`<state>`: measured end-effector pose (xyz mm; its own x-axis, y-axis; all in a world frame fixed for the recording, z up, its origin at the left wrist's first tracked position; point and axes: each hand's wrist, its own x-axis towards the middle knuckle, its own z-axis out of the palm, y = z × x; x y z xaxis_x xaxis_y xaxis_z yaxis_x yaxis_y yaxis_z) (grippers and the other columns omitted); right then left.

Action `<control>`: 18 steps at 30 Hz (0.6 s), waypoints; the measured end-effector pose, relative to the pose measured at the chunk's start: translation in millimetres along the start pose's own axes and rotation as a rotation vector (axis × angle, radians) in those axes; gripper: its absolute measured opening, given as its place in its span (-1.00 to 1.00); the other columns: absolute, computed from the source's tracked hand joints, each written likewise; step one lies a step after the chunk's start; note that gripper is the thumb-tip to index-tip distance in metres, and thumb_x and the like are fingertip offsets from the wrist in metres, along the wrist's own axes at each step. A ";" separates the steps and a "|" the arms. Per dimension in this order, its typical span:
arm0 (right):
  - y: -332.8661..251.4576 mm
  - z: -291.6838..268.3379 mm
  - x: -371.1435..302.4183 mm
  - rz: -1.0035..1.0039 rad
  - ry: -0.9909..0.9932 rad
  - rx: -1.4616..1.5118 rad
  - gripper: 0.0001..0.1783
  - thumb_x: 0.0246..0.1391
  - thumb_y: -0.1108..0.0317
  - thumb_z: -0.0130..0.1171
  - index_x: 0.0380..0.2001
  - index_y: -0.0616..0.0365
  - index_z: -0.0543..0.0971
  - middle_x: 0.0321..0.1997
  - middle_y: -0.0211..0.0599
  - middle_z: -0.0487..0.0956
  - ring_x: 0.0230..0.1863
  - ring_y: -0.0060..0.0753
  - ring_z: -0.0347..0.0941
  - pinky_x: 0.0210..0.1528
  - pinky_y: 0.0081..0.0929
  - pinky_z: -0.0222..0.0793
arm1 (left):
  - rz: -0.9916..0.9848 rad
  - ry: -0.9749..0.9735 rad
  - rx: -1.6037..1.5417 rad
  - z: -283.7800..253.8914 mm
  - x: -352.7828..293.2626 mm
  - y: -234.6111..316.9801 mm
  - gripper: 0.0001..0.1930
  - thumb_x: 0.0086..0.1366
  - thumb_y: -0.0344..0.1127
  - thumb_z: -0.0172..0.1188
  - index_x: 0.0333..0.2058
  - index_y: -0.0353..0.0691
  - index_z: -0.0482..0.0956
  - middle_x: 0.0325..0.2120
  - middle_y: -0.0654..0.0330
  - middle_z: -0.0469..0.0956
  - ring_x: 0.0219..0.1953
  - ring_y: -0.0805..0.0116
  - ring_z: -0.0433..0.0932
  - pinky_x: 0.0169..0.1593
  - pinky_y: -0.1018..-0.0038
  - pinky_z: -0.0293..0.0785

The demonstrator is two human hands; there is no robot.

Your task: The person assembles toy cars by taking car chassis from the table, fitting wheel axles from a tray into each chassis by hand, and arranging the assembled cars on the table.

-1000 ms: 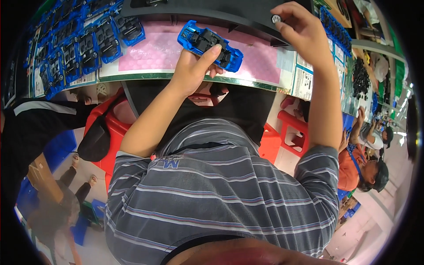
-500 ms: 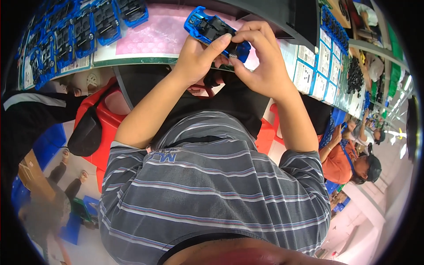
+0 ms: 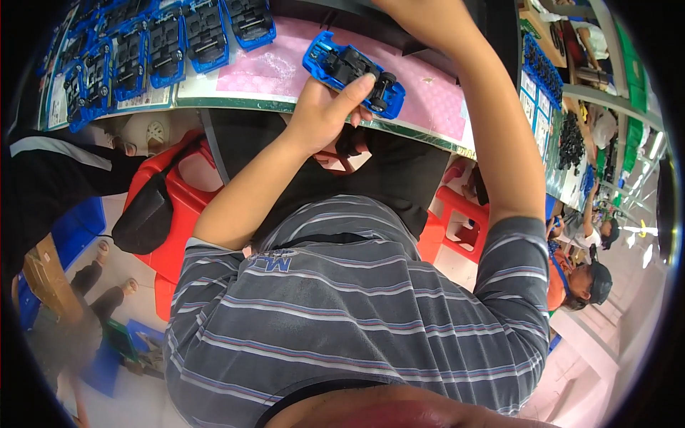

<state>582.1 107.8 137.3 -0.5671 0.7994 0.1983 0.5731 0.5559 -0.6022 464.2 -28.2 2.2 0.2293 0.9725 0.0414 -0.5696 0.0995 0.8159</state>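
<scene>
My left hand (image 3: 321, 113) is closed around a blue toy car (image 3: 344, 63), its black underside facing up and the thumb pressed on it. Black wheels (image 3: 385, 87) show at the car's right end; at its left end I see no wheels. Away from the car, my right hand (image 3: 432, 20) reaches to the far top edge over a black bin (image 3: 489, 32). Its fingers are cut off by the picture's edge, so what they touch is hidden.
Several blue toy car bodies (image 3: 165, 51) with black undersides stand in rows on the table's left. A pink bubble-wrap sheet (image 3: 260, 68) covers the table before me. A red stool (image 3: 457, 225) stands at right. Farther right sits a person in orange (image 3: 559, 282).
My right hand has let go of the car and moved up and away to the far edge. Black wheels are now uncovered at the car's right end. My left hand keeps its hold.
</scene>
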 end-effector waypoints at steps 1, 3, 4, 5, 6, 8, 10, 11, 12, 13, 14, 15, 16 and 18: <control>15.4 6.7 18.6 -0.007 -0.051 -0.027 -0.76 0.02 0.43 0.30 -0.24 0.33 0.61 -0.31 -0.07 0.62 -0.29 -0.26 0.60 -0.19 -0.44 0.50 | 0.002 -0.023 0.002 5.3 3.3 -0.3 -0.74 0.41 -0.16 0.13 -0.17 -0.27 0.47 -0.41 0.19 0.60 -0.47 0.48 0.56 -0.48 0.61 0.41; 37.8 28.8 50.6 -0.039 -0.211 0.011 -0.72 0.01 0.38 0.31 -0.21 0.30 0.63 -0.25 0.01 0.67 -0.21 -0.14 0.63 -0.12 -0.32 0.52 | 0.039 0.015 0.015 14.0 7.2 -1.9 -0.77 0.37 -0.20 0.22 -0.25 -0.27 0.54 -0.47 0.27 0.58 -0.54 0.55 0.54 -0.50 0.63 0.40; 48.1 42.6 66.0 -0.121 -0.263 -0.064 -0.72 -0.02 0.36 0.33 -0.22 0.26 0.66 -0.23 0.01 0.67 -0.18 -0.10 0.63 -0.10 -0.29 0.52 | -0.001 0.018 0.008 11.8 5.9 -2.6 -0.79 0.37 -0.23 0.22 -0.25 -0.27 0.53 -0.43 0.26 0.57 -0.52 0.54 0.54 -0.50 0.62 0.41; 56.4 55.2 75.3 -0.192 -0.319 -0.145 -0.72 -0.04 0.34 0.35 -0.23 0.22 0.68 -0.21 0.01 0.68 -0.16 -0.06 0.63 -0.08 -0.26 0.52 | -0.004 0.015 0.012 11.7 5.5 -0.4 -0.80 0.38 -0.23 0.20 -0.23 -0.27 0.52 -0.42 0.25 0.57 -0.50 0.54 0.56 -0.50 0.62 0.41; 55.6 64.9 80.6 -0.162 -0.339 -0.186 -0.74 -0.07 0.35 0.33 -0.27 0.18 0.70 -0.23 0.01 0.68 -0.16 -0.03 0.63 -0.07 -0.25 0.52 | -0.009 0.028 -0.007 9.0 2.5 -0.1 -0.80 0.38 -0.24 0.19 -0.22 -0.28 0.51 -0.42 0.24 0.57 -0.49 0.52 0.56 -0.51 0.62 0.41; 65.3 75.6 85.6 -0.120 -0.304 -0.227 -0.78 -0.13 0.37 0.27 -0.33 0.13 0.72 -0.27 0.01 0.67 -0.19 0.02 0.63 -0.07 -0.25 0.53 | -0.014 0.034 -0.040 8.9 2.0 -2.7 -0.79 0.39 -0.25 0.17 -0.19 -0.29 0.50 -0.40 0.20 0.58 -0.48 0.49 0.58 -0.50 0.62 0.42; 64.4 70.3 78.8 -0.089 -0.163 -0.216 -0.76 -0.19 0.42 0.15 -0.41 0.14 0.73 -0.34 0.06 0.66 -0.24 0.04 0.64 -0.10 -0.25 0.53 | -0.011 0.046 -0.062 8.0 -1.2 -1.6 -0.77 0.40 -0.24 0.16 -0.15 -0.30 0.48 -0.38 0.16 0.61 -0.47 0.45 0.59 -0.49 0.61 0.42; 53.3 60.2 71.6 -0.086 -0.159 -0.218 -0.76 -0.19 0.42 0.15 -0.41 0.14 0.73 -0.34 0.06 0.66 -0.24 0.04 0.64 -0.10 -0.25 0.53 | -0.013 0.040 -0.061 7.0 0.7 -2.0 -0.77 0.40 -0.24 0.16 -0.15 -0.30 0.48 -0.38 0.16 0.61 -0.47 0.45 0.59 -0.49 0.61 0.42; 38.4 45.0 60.1 -0.046 0.015 -0.126 -0.77 -0.16 0.38 0.18 -0.39 0.17 0.72 -0.33 0.07 0.66 -0.23 0.03 0.63 -0.10 -0.26 0.54 | -0.007 0.039 -0.075 5.8 -0.9 -2.0 -0.77 0.40 -0.24 0.17 -0.15 -0.30 0.48 -0.37 0.16 0.61 -0.46 0.45 0.59 -0.50 0.62 0.42; 24.2 32.5 45.2 -0.005 0.184 -0.028 -0.77 -0.13 0.34 0.22 -0.38 0.20 0.71 -0.31 0.08 0.65 -0.22 0.03 0.62 -0.10 -0.26 0.54 | -0.004 0.045 -0.087 4.1 -3.7 -1.8 -0.76 0.39 -0.23 0.17 -0.14 -0.30 0.48 -0.37 0.16 0.61 -0.46 0.44 0.59 -0.50 0.62 0.42; 10.7 20.0 26.1 -0.007 0.249 0.017 -0.77 -0.11 0.34 0.25 -0.36 0.23 0.69 -0.30 0.06 0.63 -0.21 0.02 0.61 -0.09 -0.28 0.54 | -0.008 0.049 -0.085 4.2 -3.9 -1.6 -0.76 0.39 -0.23 0.17 -0.14 -0.30 0.48 -0.37 0.16 0.61 -0.46 0.44 0.59 -0.50 0.62 0.42; -2.2 9.9 5.3 -0.014 0.307 0.069 -0.76 -0.09 0.33 0.29 -0.34 0.26 0.67 -0.28 0.05 0.61 -0.20 0.01 0.60 -0.09 -0.30 0.54 | -0.022 0.029 -0.055 3.9 -2.2 -2.4 -0.72 0.41 -0.21 0.14 -0.09 -0.30 0.44 -0.34 0.14 0.60 -0.44 0.42 0.60 -0.49 0.61 0.42; -17.4 7.1 -16.5 0.035 0.283 0.282 -0.75 -0.08 0.35 0.32 -0.33 0.29 0.66 -0.27 0.03 0.59 -0.19 0.00 0.58 -0.10 -0.32 0.53 | -0.033 0.033 -0.020 0.9 -3.5 -3.9 -0.69 0.42 -0.19 0.12 -0.03 -0.30 0.41 -0.32 0.12 0.60 -0.43 0.40 0.60 -0.47 0.59 0.43; -42.8 5.2 -57.7 0.100 0.260 0.428 -0.75 -0.09 0.42 0.35 -0.31 0.33 0.63 -0.27 -0.01 0.58 -0.19 -0.01 0.57 -0.11 -0.35 0.52 | -0.065 0.031 0.018 -0.6 -7.5 -1.9 -0.63 0.43 -0.15 0.11 0.03 -0.30 0.37 -0.27 0.11 0.60 -0.40 0.38 0.60 -0.45 0.58 0.44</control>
<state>587.2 36.6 147.6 -0.3246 0.9044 0.2768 0.2927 0.3743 -0.8799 463.1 -35.6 0.0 0.2410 0.9701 -0.0295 -0.5397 0.1592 0.8266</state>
